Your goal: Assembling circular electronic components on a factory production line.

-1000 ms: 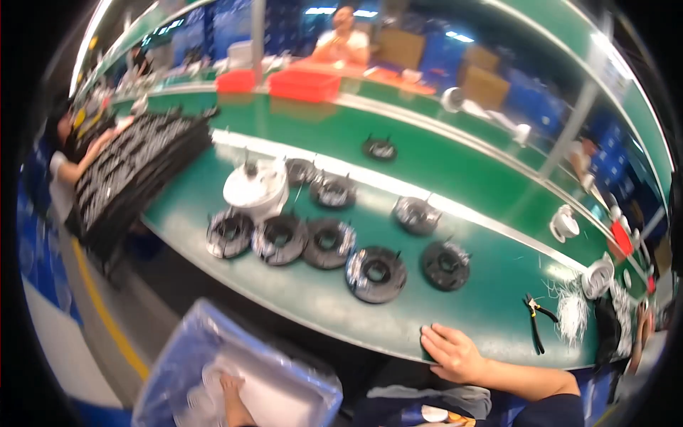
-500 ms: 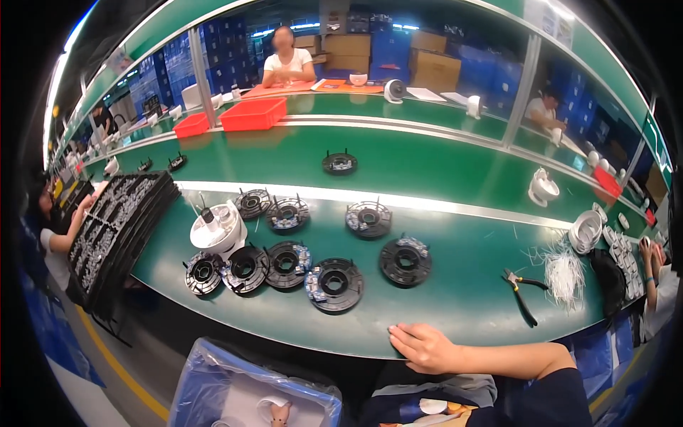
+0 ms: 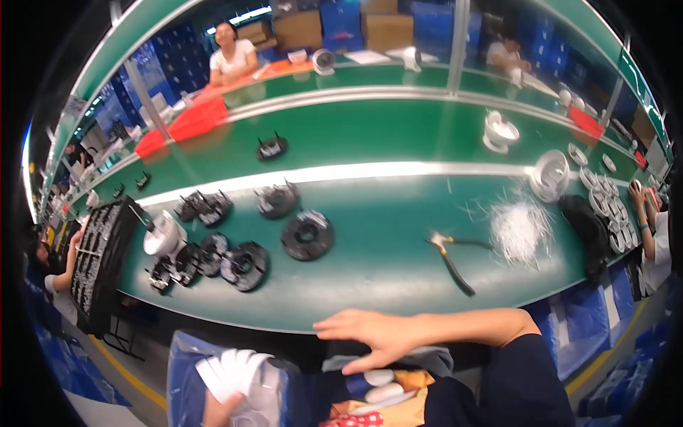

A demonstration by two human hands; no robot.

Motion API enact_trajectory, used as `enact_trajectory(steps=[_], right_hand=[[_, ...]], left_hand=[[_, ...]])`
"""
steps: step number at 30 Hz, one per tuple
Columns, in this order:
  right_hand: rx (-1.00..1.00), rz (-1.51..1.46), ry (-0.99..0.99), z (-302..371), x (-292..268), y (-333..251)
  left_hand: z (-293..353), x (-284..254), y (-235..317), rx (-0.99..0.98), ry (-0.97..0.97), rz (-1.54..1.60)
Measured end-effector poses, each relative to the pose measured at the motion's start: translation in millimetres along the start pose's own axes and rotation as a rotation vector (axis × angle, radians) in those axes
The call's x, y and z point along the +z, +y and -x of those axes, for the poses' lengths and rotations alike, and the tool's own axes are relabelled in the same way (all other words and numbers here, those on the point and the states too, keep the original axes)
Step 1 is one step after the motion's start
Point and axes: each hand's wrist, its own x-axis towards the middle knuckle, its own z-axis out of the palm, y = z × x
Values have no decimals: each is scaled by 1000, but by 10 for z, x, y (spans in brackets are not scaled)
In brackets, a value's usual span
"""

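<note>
My left hand (image 3: 222, 407) is over the blue plastic-lined bin (image 3: 181, 370) at the lower left, its fingers closed on a white plastic part (image 3: 231, 371). The part's outline repeats in bands, smeared by motion, so its exact shape does not show. More pale parts lie in the bin beside it. My right hand (image 3: 377, 334) is stretched out with its fingers apart near the table's front edge, holding nothing. Beyond it on the green table (image 3: 370, 285) lie several round black housings with circuit boards (image 3: 307, 235), next to a white dome-shaped housing (image 3: 165, 233).
Pliers (image 3: 452, 263) and a heap of white cable ties (image 3: 521, 231) lie to the right, by a black bag (image 3: 587, 228) and white rings (image 3: 607, 199). Black stacked trays (image 3: 103, 260) stand left. A black part (image 3: 272, 146) sits on the belt (image 3: 384, 132). Co-workers sit around.
My left hand has come up within the bin with the white part. My right hand has left the table edge, moved left and opened its fingers. The whole view has shifted.
</note>
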Motion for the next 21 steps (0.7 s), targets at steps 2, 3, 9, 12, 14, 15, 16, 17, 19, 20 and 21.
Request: enact_trajectory(steps=[2,3,9,12,14,15,16,17,19,20,21], right_hand=[[32,23,92,279,-75,31],[49,19,143,411,-76,-6],[74,-229,457,759,11,-211],[-9,-566,653,978,-157,-242],[-391,-299,646,1461,-170,169],[-753,-356,629,1826,-191,418],[-575,-610,1048,1710,-279,-34],[-301,-834,1416,1420,-334,-596],[-248,-652,1615,1943,-501,-547],[-227,-562,1699,2236,-518,-509],[-203,-473,1780,2511,-513,-471]], left_hand=[[68,-196,32,-200,112,52],[87,-251,106,-278,245,-123],[-45,-182,323,157,192,-35],[-523,60,109,-7,-239,111],[-1779,1390,552,-116,-552,219],[-2187,2221,713,-185,-734,271],[-2294,2665,918,-267,-1229,805],[-2340,2669,999,-247,-1169,842],[-2444,3543,1055,-314,-1113,723],[-2548,3931,958,-347,-1188,765],[-2643,4282,836,-383,-1258,808]])
